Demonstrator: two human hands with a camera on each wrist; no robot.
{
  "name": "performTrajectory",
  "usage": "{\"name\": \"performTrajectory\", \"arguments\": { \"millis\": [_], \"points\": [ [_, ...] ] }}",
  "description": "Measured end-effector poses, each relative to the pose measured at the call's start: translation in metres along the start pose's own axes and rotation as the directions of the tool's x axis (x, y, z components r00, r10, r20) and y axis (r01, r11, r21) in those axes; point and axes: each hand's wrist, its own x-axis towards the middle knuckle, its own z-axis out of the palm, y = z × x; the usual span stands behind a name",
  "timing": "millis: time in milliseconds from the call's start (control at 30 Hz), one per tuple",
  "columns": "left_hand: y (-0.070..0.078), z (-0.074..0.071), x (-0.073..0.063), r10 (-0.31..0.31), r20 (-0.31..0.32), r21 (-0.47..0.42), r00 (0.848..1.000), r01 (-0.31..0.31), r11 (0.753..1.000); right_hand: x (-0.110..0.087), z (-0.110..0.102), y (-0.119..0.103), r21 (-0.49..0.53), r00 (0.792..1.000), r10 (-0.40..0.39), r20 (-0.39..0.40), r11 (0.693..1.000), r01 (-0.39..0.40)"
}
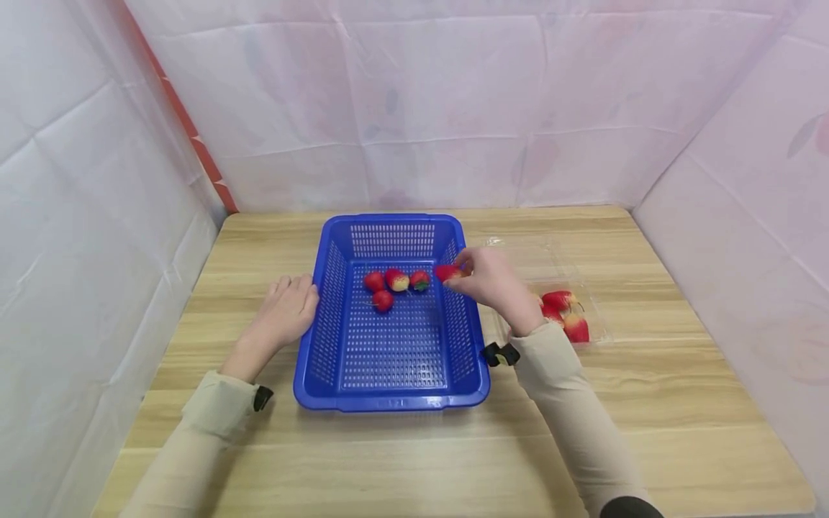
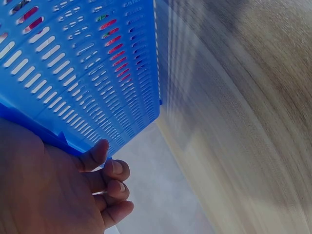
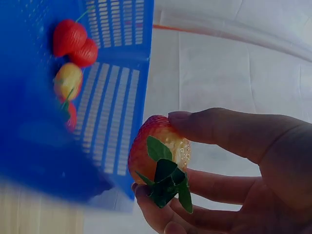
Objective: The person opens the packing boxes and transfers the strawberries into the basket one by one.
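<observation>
A blue plastic basket (image 1: 395, 403) with slotted walls stands on the table. My left hand (image 1: 285, 309) lies against the outside of its left rim, fingers loosely bent in the left wrist view. Over the basket's right side, my right hand (image 1: 488, 280) pinches a strawberry (image 3: 155, 144), red and pale yellow with green leaves, between thumb and fingers. On the basket floor sit a strawberry with a yellow end (image 1: 397, 280), a red fruit with green leaves (image 1: 419, 280), and two round red fruits, one farther back (image 1: 373, 281) and one nearer (image 1: 383, 301) with a stem.
Right of the basket lies a clear plastic box (image 1: 527, 255), its lid apparently folded back. Several red and yellow fruits (image 1: 576, 328) are in it, partly hidden by my right forearm. White cloth walls (image 1: 447, 108) enclose the wooden table (image 1: 660, 403) at the back and sides.
</observation>
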Motion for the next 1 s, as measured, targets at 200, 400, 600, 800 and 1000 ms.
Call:
{"name": "performTrajectory", "arguments": {
  "millis": [200,400,600,800,1000],
  "points": [
    [-0.001,0.000,0.001,0.001,0.004,0.000,1.000,-0.001,1.000,0.015,0.014,-0.019,-0.041,0.997,0.012,0.077,0.999,-0.009],
    [-0.001,-0.001,-0.002,-0.008,0.014,-0.012,1.000,0.009,1.000,0.029,0.032,-0.031,-0.073,0.985,0.052,0.165,0.997,-0.040],
    [-0.001,-0.001,-0.002,-0.013,0.017,-0.012,1.000,0.013,1.000,0.041,0.051,-0.039,-0.099,0.973,0.083,0.217,0.993,-0.062],
    [-0.003,0.002,-0.001,-0.012,0.016,-0.016,1.000,0.012,1.000,0.047,0.065,-0.041,-0.177,0.972,0.060,0.227,0.984,-0.020],
    [-0.003,0.003,-0.001,-0.016,0.015,-0.019,1.000,0.017,1.000,0.052,0.078,-0.039,-0.231,0.960,0.092,0.265,0.973,-0.030]
  ]
}}
